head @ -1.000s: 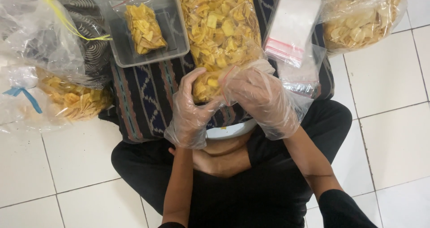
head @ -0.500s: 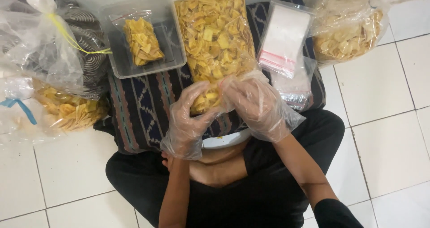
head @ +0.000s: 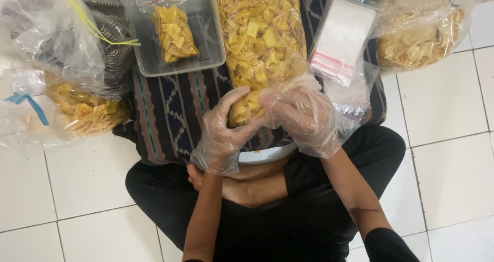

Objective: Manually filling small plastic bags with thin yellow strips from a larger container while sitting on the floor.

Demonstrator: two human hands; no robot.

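**Gloved hands grip a long bag of yellow chips**

The left hand (head: 222, 133), in a loose clear plastic glove, curls its fingers round the near end of the long clear plastic bag of yellow chips (head: 260, 40). The right hand (head: 303, 115), gloved the same way, closes on that same end from the other side. The bag lies lengthwise on a dark patterned woven cloth (head: 175, 107), stretching away from the person's crossed legs. Just right lies a stack of empty clear zip pouches (head: 342, 38). Farther left, a grey rectangular plastic tray (head: 206, 35) holds a small filled chip pouch (head: 174, 33).
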